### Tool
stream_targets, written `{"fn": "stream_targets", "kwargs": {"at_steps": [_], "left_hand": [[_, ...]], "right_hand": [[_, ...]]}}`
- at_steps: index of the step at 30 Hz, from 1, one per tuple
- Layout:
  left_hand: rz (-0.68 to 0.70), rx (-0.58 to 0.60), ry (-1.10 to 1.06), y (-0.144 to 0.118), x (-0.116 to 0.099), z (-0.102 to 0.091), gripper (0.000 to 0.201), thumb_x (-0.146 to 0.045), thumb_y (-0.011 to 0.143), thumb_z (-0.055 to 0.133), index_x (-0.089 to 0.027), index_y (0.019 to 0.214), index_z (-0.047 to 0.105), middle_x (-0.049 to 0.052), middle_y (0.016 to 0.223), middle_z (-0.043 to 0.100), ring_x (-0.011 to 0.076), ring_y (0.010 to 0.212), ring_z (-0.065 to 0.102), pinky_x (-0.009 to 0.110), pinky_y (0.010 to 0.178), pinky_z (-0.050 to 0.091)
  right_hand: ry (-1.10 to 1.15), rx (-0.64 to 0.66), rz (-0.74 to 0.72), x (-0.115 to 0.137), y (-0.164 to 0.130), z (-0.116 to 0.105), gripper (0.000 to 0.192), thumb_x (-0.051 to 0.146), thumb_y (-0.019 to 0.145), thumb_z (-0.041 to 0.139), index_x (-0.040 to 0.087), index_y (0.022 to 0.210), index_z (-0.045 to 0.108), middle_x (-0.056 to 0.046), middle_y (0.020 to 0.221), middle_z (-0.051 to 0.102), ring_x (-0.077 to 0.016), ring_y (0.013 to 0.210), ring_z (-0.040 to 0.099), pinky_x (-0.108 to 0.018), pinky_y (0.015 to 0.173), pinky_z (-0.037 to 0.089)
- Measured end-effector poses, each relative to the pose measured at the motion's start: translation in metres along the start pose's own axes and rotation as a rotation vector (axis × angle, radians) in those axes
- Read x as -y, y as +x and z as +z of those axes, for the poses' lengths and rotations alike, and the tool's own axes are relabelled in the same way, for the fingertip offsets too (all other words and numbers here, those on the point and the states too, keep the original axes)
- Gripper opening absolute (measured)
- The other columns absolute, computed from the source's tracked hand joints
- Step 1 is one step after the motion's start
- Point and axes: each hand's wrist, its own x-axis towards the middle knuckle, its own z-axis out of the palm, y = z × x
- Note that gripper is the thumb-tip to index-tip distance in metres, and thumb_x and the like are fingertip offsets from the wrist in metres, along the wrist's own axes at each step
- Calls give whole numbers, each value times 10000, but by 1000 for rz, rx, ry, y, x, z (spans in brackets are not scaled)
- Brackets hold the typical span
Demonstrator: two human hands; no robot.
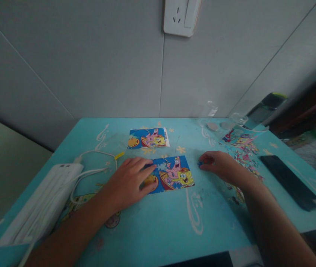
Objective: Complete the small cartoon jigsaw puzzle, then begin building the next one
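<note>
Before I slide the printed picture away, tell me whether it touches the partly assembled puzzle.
Apart. The head view shows a strip of turquoise tabletop between the printed picture and the puzzle nearer the person.

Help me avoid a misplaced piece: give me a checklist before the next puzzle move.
1. Blue piece at the right hand's fingertips: ok.
2. Printed picture uncovered beyond the puzzle: ok.
3. Puzzle's left part unobstructed: not ok, the left hand covers some of it.
4. Loose pieces apart from the puzzle: ok, off to the right.
5. Piece's outline matches a gap: cannot tell, too small.
</note>
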Motion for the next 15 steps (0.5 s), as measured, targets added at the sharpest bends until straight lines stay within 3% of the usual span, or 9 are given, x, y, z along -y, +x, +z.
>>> {"fn": "stream_targets", "kwargs": {"at_steps": [9, 15], "left_hand": [[-23, -83, 43, -1, 11, 1, 330, -355, 977, 530, -188, 1233, 654, 98, 1225, 638, 273, 1123, 570, 489, 988, 453], [37, -79, 18, -1, 6, 3, 308, -310, 989, 514, -199, 1243, 649, 82, 1220, 643, 250, 1096, 578, 475, 975, 449]], "right_hand": [[-9, 0, -45, 3, -2, 0, 140, 253, 832, 694, 222, 962, 734, -40, 877, 736, -191, 768, 670, -300, 703, 491], [-46, -22, -80, 6, -3, 0, 132, 238, 847, 672, 216, 970, 715, -39, 884, 715, -186, 767, 647, -298, 698, 471]]}}
